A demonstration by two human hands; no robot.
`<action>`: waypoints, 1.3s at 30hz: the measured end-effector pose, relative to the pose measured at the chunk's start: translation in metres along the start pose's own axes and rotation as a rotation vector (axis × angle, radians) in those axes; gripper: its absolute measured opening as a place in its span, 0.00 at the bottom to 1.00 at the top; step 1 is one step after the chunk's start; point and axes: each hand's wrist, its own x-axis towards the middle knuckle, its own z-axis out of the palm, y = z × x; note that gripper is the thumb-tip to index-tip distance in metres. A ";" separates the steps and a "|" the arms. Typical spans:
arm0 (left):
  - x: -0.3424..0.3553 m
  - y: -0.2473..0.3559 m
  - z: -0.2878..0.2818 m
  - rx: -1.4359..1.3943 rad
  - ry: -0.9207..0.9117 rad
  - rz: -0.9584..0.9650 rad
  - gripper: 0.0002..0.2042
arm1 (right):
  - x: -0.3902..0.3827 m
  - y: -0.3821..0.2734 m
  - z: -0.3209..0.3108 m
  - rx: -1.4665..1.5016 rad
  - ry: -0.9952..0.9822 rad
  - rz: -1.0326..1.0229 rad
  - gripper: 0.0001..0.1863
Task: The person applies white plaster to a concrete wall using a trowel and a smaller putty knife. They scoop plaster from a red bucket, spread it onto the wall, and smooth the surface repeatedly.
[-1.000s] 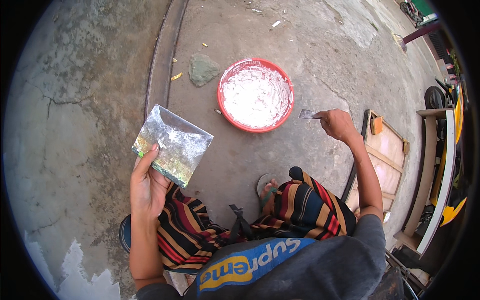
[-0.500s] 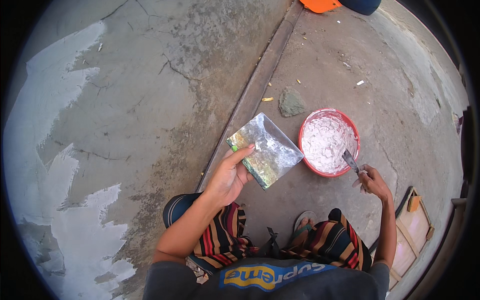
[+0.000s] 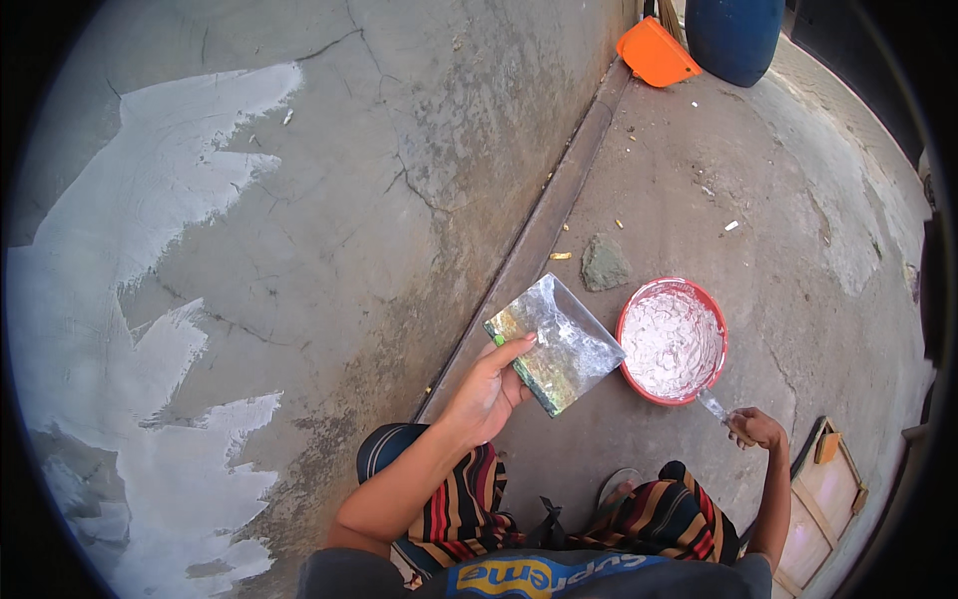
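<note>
Holding sq plate (image 3: 567,344) in L hand (image 3: 489,397), scraper (image 3: 712,403) in R hand (image 3: 758,427); red bowl (image 3: 659,399) btwn hands

Soft daylight, shadows faint! Thick whitish paste (image 3: 671,339) gleams in the round red plastic basin (image 3: 651,395); fisheye distortion bends the grey concrete floor (image 3: 689,235) toward its right edge.

Paste (image 3: 671,339) lies in the basin (image 3: 659,396); stone (image 3: 605,263) lies behind-left, wall (image 3: 329,200) farther left

Printed lettering (image 3: 514,576) — blue, yellow and grey — runs across the dark shirt (image 3: 689,582).
</note>
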 end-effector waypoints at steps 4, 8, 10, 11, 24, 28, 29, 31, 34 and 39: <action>0.012 0.007 0.003 -0.006 0.088 0.132 0.18 | -0.052 -0.104 0.013 -0.235 0.515 -0.186 0.17; 0.039 0.005 -0.004 -0.147 0.215 0.330 0.18 | -0.022 -0.223 0.061 -0.059 0.597 -0.851 0.27; 0.039 0.005 0.007 -0.152 0.279 0.415 0.16 | 0.008 -0.271 0.099 -0.061 0.593 -1.003 0.23; 0.038 0.006 0.012 -0.150 0.319 0.463 0.15 | 0.021 -0.296 0.122 -0.198 0.623 -1.080 0.21; 0.005 0.020 -0.004 -0.177 0.344 0.616 0.12 | 0.053 -0.541 0.299 0.737 0.138 -1.384 0.21; 0.011 0.019 -0.016 -0.224 0.402 0.607 0.12 | 0.057 -0.514 0.283 0.693 0.140 -1.277 0.21; 0.011 0.018 -0.013 -0.224 0.397 0.596 0.12 | 0.061 -0.505 0.285 0.644 0.164 -1.328 0.21; 0.014 0.019 -0.010 -0.214 0.354 0.586 0.12 | 0.069 -0.498 0.291 0.543 0.212 -1.436 0.21; 0.013 0.014 -0.012 -0.182 0.313 0.568 0.12 | 0.048 -0.536 0.267 0.652 0.146 -1.280 0.21; 0.014 0.017 -0.014 -0.208 0.325 0.580 0.12 | 0.045 -0.521 0.273 0.653 0.173 -1.275 0.21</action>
